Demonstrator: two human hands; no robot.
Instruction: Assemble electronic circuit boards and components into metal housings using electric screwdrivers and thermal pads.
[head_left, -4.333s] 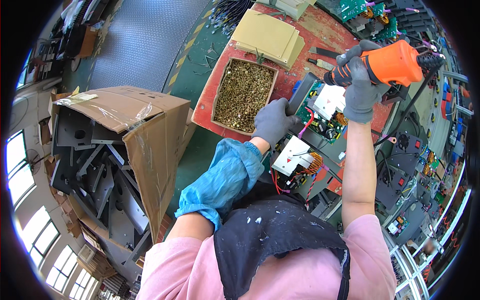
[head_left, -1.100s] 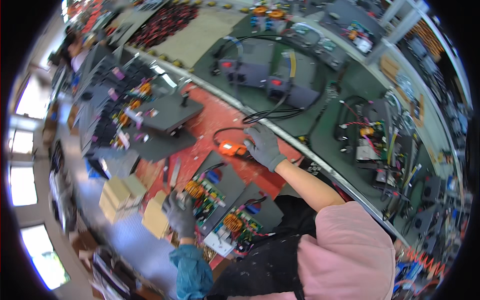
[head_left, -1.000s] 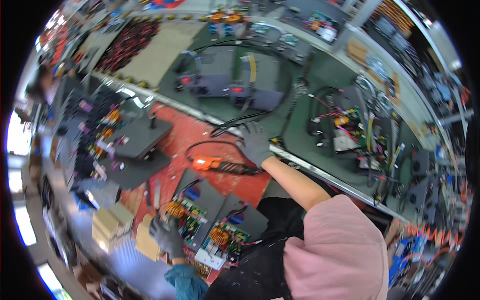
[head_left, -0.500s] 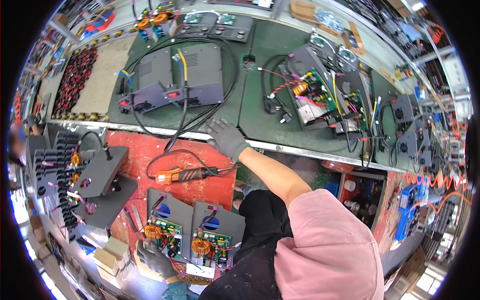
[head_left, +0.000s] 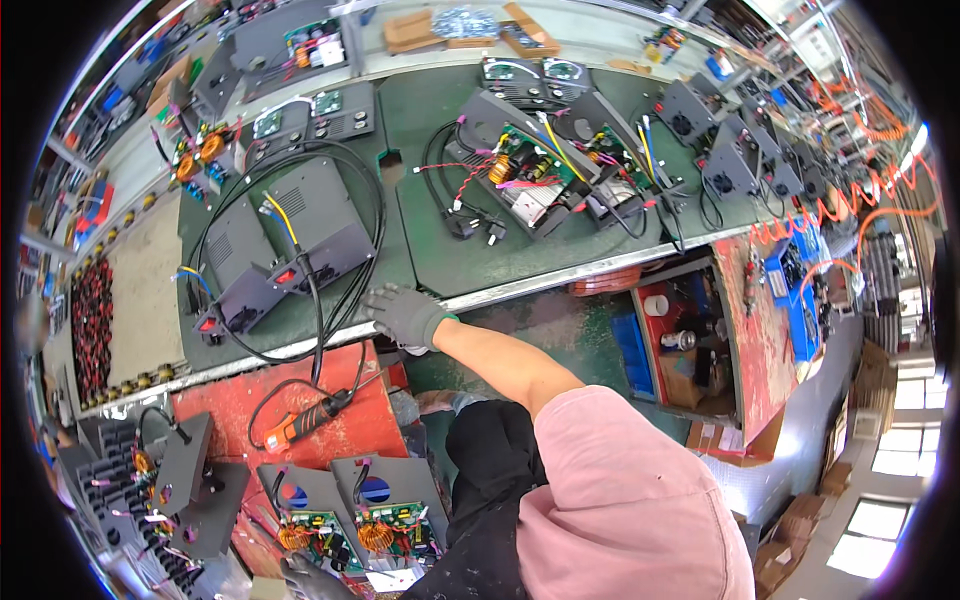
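Observation:
My right hand (head_left: pixel 408 316), in a grey glove, rests at the front edge of the green workbench (head_left: pixel 440 250). Its fingers lie stretched and apart, beside a loop of black cable (head_left: pixel 366 270), and nothing shows in them. Low in the view my left hand (head_left: pixel 312 580), also gloved, is partly cut off by the lower edge. Its visible fingers look loosely apart, close to a grey panel (head_left: pixel 300 484) carrying a green circuit board (head_left: pixel 325 540) with a copper coil. A second such panel (head_left: pixel 420 480) stands beside it. An orange-and-black electric screwdriver (head_left: pixel 300 425) lies on the red surface (head_left: pixel 215 390).
Two grey metal housings (head_left: pixel 320 210) sit within the coiled cable. Opened units with exposed boards (head_left: pixel 520 170) stand farther right. More grey panels (head_left: pixel 205 490) lean at the lower left. A red cabinet (head_left: pixel 690 340) and coiled orange hose (head_left: pixel 830 205) are at right.
My view has turned to the right, so the bench things have shifted left and the cabinet shows more. My right hand stays at the bench edge. The left hand has sunk toward the lower edge.

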